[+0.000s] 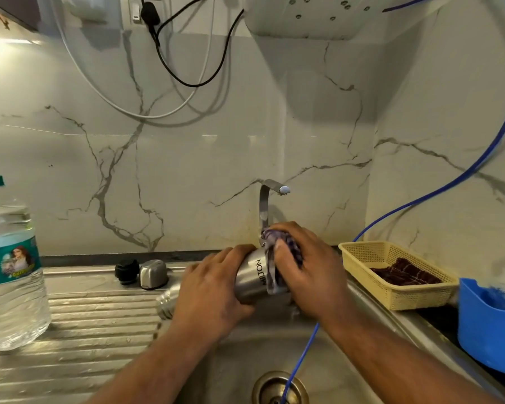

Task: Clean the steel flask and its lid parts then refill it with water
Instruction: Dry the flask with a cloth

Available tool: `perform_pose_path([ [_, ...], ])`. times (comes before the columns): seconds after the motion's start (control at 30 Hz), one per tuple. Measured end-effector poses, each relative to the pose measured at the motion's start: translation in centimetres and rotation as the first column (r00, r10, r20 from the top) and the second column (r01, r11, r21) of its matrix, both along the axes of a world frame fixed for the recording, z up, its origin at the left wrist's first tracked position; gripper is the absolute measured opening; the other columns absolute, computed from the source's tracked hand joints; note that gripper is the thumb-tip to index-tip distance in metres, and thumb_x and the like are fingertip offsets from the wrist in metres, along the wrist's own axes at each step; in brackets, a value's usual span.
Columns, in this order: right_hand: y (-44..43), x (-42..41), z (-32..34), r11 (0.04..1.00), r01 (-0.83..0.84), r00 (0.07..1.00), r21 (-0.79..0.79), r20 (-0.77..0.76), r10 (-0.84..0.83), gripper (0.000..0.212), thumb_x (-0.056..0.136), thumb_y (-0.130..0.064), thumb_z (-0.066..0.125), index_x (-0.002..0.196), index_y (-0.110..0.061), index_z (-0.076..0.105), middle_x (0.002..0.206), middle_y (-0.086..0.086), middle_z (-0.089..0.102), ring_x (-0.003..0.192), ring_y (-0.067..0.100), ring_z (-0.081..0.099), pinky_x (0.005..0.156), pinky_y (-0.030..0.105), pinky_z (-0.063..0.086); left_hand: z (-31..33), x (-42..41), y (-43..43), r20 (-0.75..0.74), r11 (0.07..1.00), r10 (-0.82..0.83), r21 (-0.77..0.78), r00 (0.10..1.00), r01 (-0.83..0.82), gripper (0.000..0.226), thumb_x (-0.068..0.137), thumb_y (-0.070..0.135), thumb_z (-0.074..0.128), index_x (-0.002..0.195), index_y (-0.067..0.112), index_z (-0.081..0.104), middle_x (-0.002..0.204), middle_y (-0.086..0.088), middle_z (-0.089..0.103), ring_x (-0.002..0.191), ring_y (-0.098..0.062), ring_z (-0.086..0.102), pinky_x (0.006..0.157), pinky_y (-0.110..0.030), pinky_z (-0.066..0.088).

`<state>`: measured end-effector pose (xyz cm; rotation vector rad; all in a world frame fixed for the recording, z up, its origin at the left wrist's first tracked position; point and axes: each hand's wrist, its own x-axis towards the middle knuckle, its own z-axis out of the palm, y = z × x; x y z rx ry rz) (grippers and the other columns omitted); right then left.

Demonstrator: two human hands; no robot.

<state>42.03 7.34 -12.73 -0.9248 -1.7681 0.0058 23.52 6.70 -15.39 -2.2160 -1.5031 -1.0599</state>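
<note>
The steel flask (252,277) lies tilted over the sink, its neck pointing left and its base end to the right. My left hand (213,290) grips its middle. My right hand (306,266) presses a purple checked cloth (277,243) around the flask's base end. Two lid parts stand on the drainboard behind: a black inner stopper (126,271) and a steel cap (153,274).
A large plastic water bottle (11,266) stands at the left on the ribbed drainboard (94,322). The tap (267,205) rises behind the hands. A blue hose (301,357) runs down to the sink drain (279,387). A yellow basket (397,275) and a blue container (487,325) sit at the right.
</note>
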Motion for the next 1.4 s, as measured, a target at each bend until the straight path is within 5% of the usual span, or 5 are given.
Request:
perform_pose_path([
  [0.13,0.1,-2.0,-0.5,0.864,-0.159,0.929,-0.477,-0.368,-0.032,0.027,0.103,-0.052,0.035,0.103,-0.042,0.060,0.097,-0.007,0.067,0.092,0.014,0.067,0.088,0.047,0.058,0.2,-0.4,0.1,-0.075,0.996,0.072,0.057,0.995,-0.068,0.093,0.053,0.043,0.089,0.134,0.042,0.041,0.120,0.015,0.065,0.109,-0.015,0.063,0.097,-0.044,0.047],
  [0.57,-0.3,-1.4,-1.3,0.951,0.008,1.000,0.308,0.017,-0.014,0.039,0.092,-0.053,0.060,0.122,-0.028,0.057,0.110,-0.013,0.061,0.101,0.006,0.059,0.083,0.028,0.054,-0.7,-0.3,0.4,0.473,0.932,-0.071,-0.283,0.878,0.228,0.069,0.051,0.042,0.085,0.114,0.042,0.058,0.090,0.017,0.070,0.078,0.003,0.065,0.070,-0.025,0.058],
  [0.93,0.0,-0.4,0.2,0.879,-0.266,0.964,-0.396,-0.117,0.238,0.056,0.076,-0.054,0.082,0.123,-0.048,0.052,0.116,-0.024,0.063,0.102,-0.011,0.061,0.079,0.007,0.049,0.3,-0.8,0.7,-0.103,0.994,0.096,0.064,0.990,-0.090,0.091,0.054,0.048,0.085,0.134,0.042,0.042,0.119,0.014,0.065,0.107,-0.015,0.063,0.093,-0.040,0.045],
  [1.2,1.0,-0.3,-0.4,0.852,-0.445,0.795,-0.275,-0.559,0.234,0.048,0.066,-0.042,0.084,0.110,-0.032,0.069,0.104,-0.003,0.074,0.091,0.013,0.074,0.069,0.024,0.059,2.2,-4.0,0.4,0.059,0.980,0.190,0.048,0.980,-0.193,0.127,0.044,0.101,0.056,0.152,0.044,0.025,0.158,0.007,0.035,0.144,-0.022,0.034,0.117,-0.061,0.024],
  [1.4,1.6,0.3,-0.7,0.812,-0.540,0.627,-0.222,-0.749,0.212,0.054,0.067,-0.037,0.082,0.118,-0.037,0.065,0.118,0.012,0.068,0.092,0.029,0.076,0.069,0.048,0.063,2.8,-6.2,0.5,0.997,0.788,0.032,-0.067,0.067,0.612,0.128,0.041,0.088,0.078,0.149,0.031,0.038,0.147,-0.012,0.053,0.124,-0.032,0.062,0.090,-0.053,0.053],
])
